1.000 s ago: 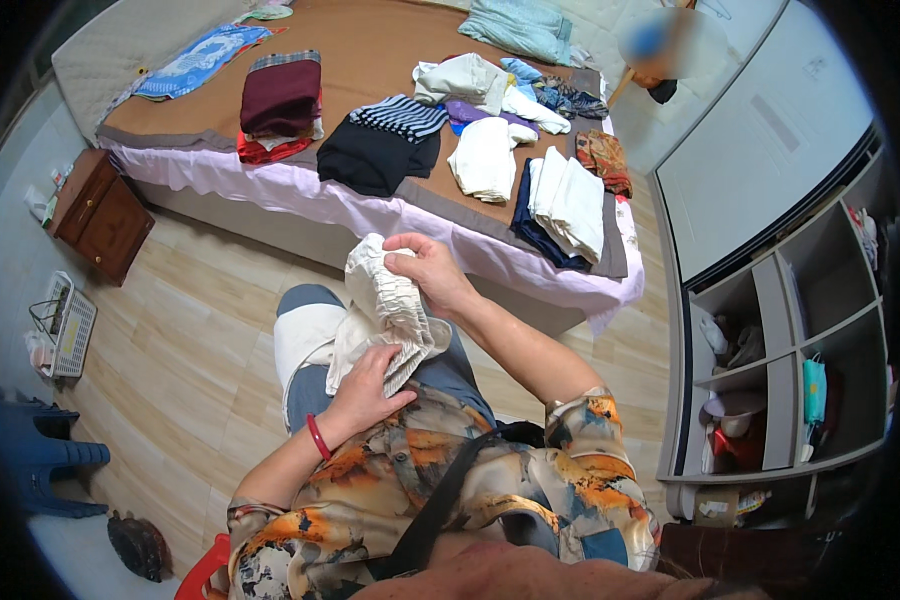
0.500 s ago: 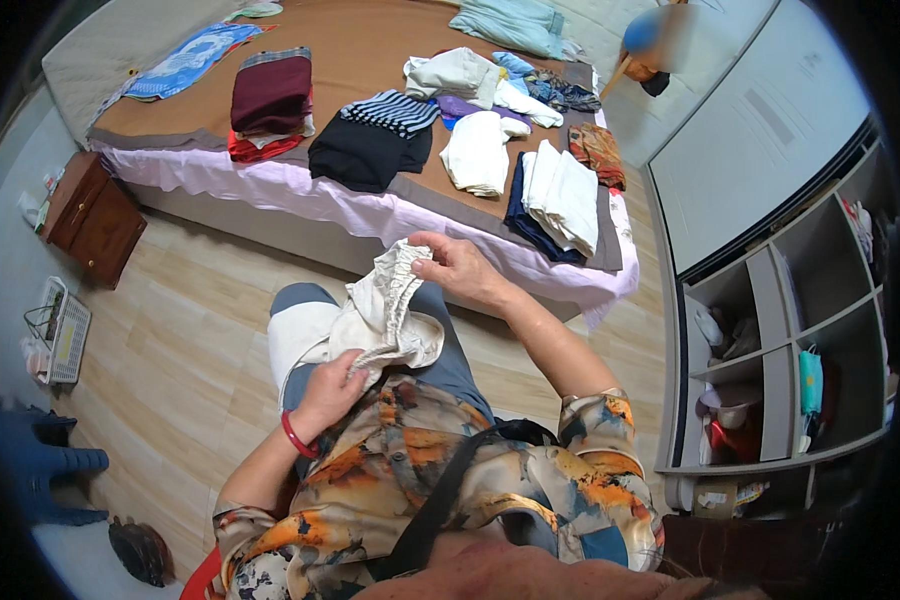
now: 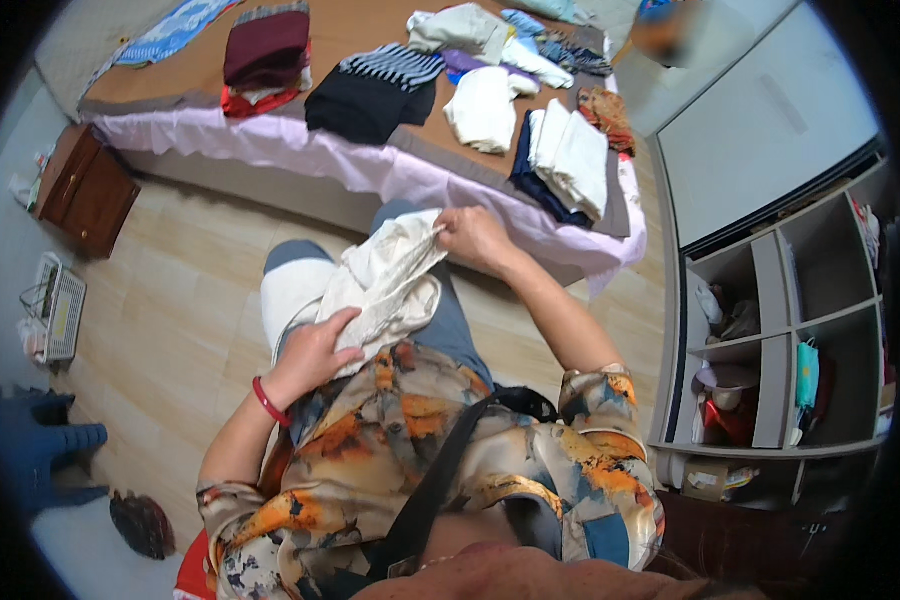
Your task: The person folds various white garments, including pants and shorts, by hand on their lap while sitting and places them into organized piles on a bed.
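- I see a cream-coloured garment (image 3: 385, 285) bunched in the middle of the frame, lying across my lap.
- My left hand (image 3: 315, 352) lies on its lower part, fingers curled into the cloth and gripping it; a red bracelet (image 3: 267, 402) sits at that wrist.
- My right hand (image 3: 475, 238) pinches the garment's upper edge between fingers and thumb, just below the bed's edge.
- The bed (image 3: 300, 150) fills the top of the frame, with a pale purple sheet hanging over its side.
- On it I make out a dark red folded pile (image 3: 267, 48) at upper left, a black striped top (image 3: 375, 90) beside it, and a white folded stack (image 3: 570, 155) toward the right.
- A brown nightstand (image 3: 85, 190) stands at the left, and open shelves (image 3: 780, 330) at the right.
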Demonstrator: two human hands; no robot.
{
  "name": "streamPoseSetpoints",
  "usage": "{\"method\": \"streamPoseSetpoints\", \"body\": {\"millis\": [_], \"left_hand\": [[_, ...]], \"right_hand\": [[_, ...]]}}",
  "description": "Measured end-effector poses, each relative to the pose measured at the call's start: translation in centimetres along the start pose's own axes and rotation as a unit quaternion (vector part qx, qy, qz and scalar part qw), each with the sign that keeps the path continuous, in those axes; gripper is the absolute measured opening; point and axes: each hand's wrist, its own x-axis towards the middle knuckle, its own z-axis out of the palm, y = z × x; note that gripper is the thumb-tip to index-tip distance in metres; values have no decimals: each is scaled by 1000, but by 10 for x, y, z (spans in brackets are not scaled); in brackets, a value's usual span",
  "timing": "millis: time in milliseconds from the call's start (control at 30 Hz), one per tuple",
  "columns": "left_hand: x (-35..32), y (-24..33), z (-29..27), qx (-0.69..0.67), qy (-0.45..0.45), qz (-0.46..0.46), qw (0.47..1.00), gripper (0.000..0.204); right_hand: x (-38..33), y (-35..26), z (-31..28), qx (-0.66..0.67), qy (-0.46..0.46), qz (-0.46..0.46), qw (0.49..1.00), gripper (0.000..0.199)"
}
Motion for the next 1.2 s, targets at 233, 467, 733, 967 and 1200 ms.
{"method": "streamPoseSetpoints", "body": {"millis": [233, 467, 733, 967, 1200], "left_hand": [[-6, -11, -3, 56, -96, 23, 994, 22], [-8, -28, -77, 227, -58, -21, 972, 25], [-4, -7, -253, 292, 163, -70, 940, 25], [-16, 31, -362, 323, 341, -48, 881, 27], [-46, 83, -414, 372, 472, -130, 788, 22]], "right_hand": [[22, -13, 4, -55, 83, -10, 995, 20], [71, -33, -38, -58, 109, -5, 992, 23], [125, -113, -140, 140, 52, -43, 988, 9], [145, -199, -224, 147, 79, -99, 981, 12], [155, -276, -267, 69, 125, -127, 982, 18]]}}
